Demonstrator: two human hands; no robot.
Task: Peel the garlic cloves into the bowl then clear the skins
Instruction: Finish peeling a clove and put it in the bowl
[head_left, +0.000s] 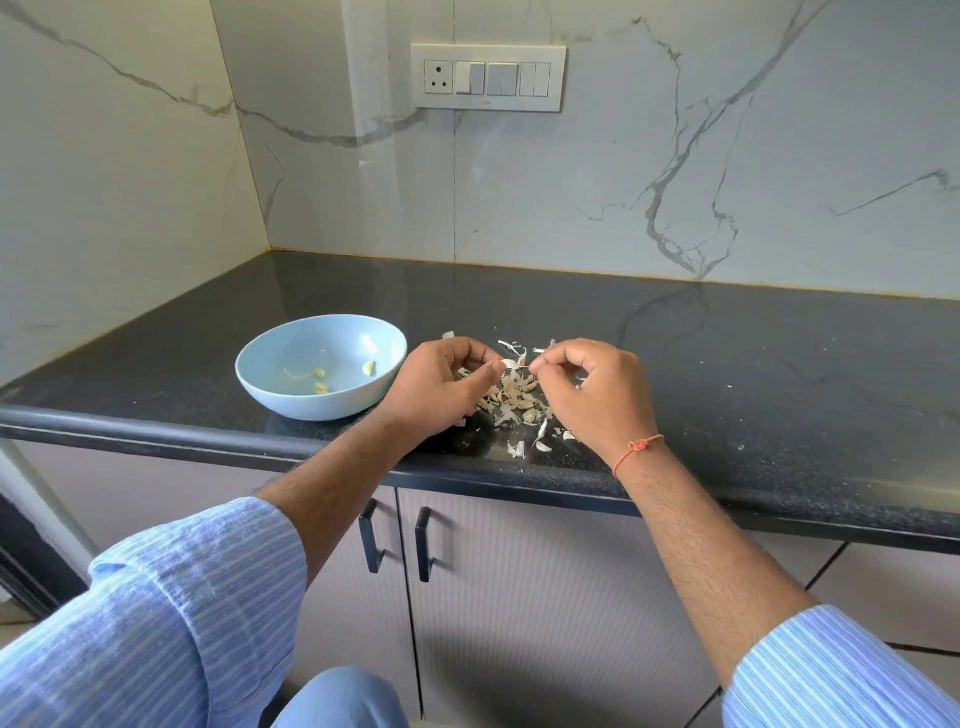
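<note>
Both hands are up close together over the pile (511, 397) on the counter (727, 364), mid-peel. The left hand (444, 384) has its fingers curled in, pinching what I take to be a clove (506, 365) at the tips, and the right hand (592, 387) is pinching at a bit of skin right next to it, so the two are nearly touching. The bowl (270, 387) sits just left of the left hand with only a few peeled cloves in it, so I'd say there's plenty left to do. For this step I'd keep the clove gripped firm in the left and pull the skin away in one strip with the right, working right over the pile so the flakes drop there and not in the bowl. Then just a short reach left to drop the clean clove in. Hard to say much about the clove itself, the fingers hide nearly all of it, and I can't tell how much skin is on it. In the pile I can't really sort unpeeled cloves from empty skins either, it's all pale bits. Some skins have strayed toward the counter edge.
</note>
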